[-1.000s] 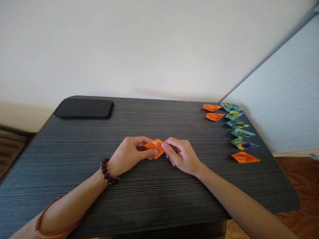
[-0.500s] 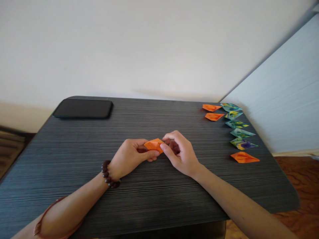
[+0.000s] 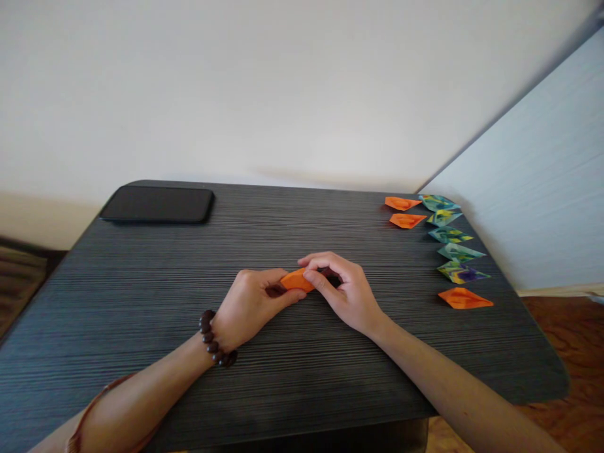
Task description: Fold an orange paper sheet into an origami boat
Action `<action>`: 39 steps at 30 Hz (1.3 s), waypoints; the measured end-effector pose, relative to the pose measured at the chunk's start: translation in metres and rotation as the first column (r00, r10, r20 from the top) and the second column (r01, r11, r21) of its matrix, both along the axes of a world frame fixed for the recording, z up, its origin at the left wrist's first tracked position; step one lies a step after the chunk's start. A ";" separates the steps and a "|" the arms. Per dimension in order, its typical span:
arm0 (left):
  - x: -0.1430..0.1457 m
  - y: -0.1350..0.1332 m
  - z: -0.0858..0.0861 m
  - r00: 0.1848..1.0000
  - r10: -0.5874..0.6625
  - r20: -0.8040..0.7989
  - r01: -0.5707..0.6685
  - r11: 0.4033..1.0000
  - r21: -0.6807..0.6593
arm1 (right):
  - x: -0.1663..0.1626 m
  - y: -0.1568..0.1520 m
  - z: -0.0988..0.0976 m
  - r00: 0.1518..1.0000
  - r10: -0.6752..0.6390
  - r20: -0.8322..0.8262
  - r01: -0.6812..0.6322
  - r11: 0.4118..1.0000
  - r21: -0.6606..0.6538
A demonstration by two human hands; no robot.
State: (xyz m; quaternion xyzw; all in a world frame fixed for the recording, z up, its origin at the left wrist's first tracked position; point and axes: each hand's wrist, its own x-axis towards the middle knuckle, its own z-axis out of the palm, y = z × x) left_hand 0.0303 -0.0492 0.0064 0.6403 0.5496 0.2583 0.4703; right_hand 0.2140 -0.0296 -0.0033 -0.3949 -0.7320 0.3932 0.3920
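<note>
A small folded orange paper point(image 3: 296, 280) is held between both hands over the middle of the dark striped table point(image 3: 141, 283). My left hand point(image 3: 249, 303), with a dark bead bracelet at the wrist, pinches its left end. My right hand point(image 3: 343, 289) curls over its right end, thumb and forefinger pressed on the paper. Most of the paper is hidden by the fingers.
A black phone point(image 3: 158, 204) lies at the table's far left corner. Along the right edge lie several folded paper boats: orange ones point(image 3: 402, 203) point(image 3: 465, 298) and patterned green-blue ones point(image 3: 449, 235). A pale wall panel point(image 3: 533, 189) stands just right of them.
Both hands have shifted a little to the right and lowered toward the table. The right fingers have closed further over the orange paper, so less of it shows.
</note>
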 end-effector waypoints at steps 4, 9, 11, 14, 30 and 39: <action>0.000 0.000 0.001 1.000 0.004 -0.009 -0.004 1.000 0.013 | 0.000 0.000 -0.003 1.000 -0.006 -0.029 0.003 0.996 -0.091; 0.000 0.001 -0.002 1.000 -0.021 -0.013 0.021 1.000 -0.010 | 0.001 0.000 -0.003 0.998 -0.043 -0.036 0.041 0.997 -0.066; 0.000 0.001 -0.002 1.000 -0.028 -0.011 0.028 0.999 -0.021 | 0.001 -0.001 -0.002 0.998 -0.062 -0.031 0.061 0.997 -0.053; 0.001 0.001 -0.001 0.999 -0.037 0.005 0.038 0.998 -0.049 | 0.000 -0.002 -0.001 0.995 -0.090 -0.036 0.089 0.995 -0.047; 0.002 0.005 0.005 0.982 -0.132 0.134 0.153 0.975 -0.159 | -0.003 0.000 -0.004 0.969 -0.079 -0.236 0.026 0.975 -0.219; -0.001 0.006 0.004 0.966 -0.066 0.251 0.120 0.972 -0.204 | -0.001 0.003 -0.003 0.991 -0.034 -0.130 0.005 0.975 -0.220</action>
